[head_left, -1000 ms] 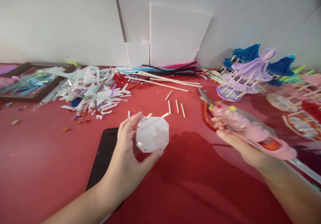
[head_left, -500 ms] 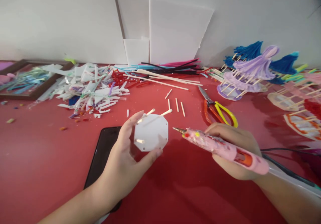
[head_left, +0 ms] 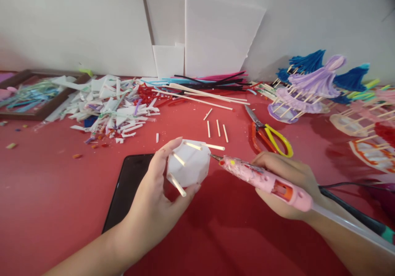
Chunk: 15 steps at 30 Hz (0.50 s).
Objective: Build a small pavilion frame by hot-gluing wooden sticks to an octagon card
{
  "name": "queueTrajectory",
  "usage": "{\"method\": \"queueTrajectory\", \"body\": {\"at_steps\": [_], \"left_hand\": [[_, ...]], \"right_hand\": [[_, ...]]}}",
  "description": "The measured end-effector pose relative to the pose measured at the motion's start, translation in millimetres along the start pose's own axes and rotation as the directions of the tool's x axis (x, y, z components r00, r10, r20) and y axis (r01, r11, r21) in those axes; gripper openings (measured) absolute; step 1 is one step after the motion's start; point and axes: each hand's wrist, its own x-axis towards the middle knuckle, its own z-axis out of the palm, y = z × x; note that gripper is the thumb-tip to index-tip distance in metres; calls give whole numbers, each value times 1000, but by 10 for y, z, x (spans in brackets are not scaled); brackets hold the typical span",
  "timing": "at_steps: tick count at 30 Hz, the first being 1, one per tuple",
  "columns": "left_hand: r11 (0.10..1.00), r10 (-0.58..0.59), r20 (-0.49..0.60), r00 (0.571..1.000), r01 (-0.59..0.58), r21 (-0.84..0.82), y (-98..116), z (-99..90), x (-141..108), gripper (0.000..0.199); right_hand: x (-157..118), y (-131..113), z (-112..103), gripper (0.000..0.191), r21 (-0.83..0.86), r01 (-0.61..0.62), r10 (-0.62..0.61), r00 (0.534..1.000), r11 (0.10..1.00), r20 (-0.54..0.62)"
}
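My left hand (head_left: 154,185) grips a white octagonal board (head_left: 193,169) by its edges between thumb and fingers. Several short cream sticks (head_left: 179,159) stand out from the board's face. My right hand (head_left: 286,181) is closed around a pink glue gun (head_left: 262,179), whose metal tip is at the board's right edge; whether they touch I cannot tell. Beyond the board, several loose short sticks (head_left: 219,128) lie on the red table (head_left: 61,193).
A black phone (head_left: 123,193) lies under my left forearm. Red and yellow pliers (head_left: 268,136) are behind my right hand. White scraps (head_left: 108,103), long coloured strips (head_left: 210,82) and a brown frame (head_left: 40,113) are at the back. Purple and blue models (head_left: 311,82) stand at right.
The board has turned and tilted in my left hand, so its sticks now point toward the right and toward me. The glue gun has moved slightly left, with its tip at the board's edge.
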Motion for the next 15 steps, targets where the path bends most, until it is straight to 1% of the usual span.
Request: {"method": "queueTrajectory", "body": {"at_steps": [3, 4, 9, 15], "left_hand": [[999, 35, 1, 999, -35, 23, 6, -6, 3, 67], [999, 43, 2, 999, -43, 25, 8, -6, 3, 67], [998, 61, 9, 998, -61, -3, 10, 11, 10, 66], [999, 45, 21, 999, -45, -24, 9, 9, 4, 68]], "right_hand": [[-7, 9, 2, 10, -83, 95, -102, 991, 992, -87], [-5, 10, 1, 10, -92, 107, -116, 988, 990, -100], [19, -10, -6, 11, -105, 155, -168, 976, 982, -135], [47, -30, -3, 13, -104, 217, -232, 959, 971, -162]]}}
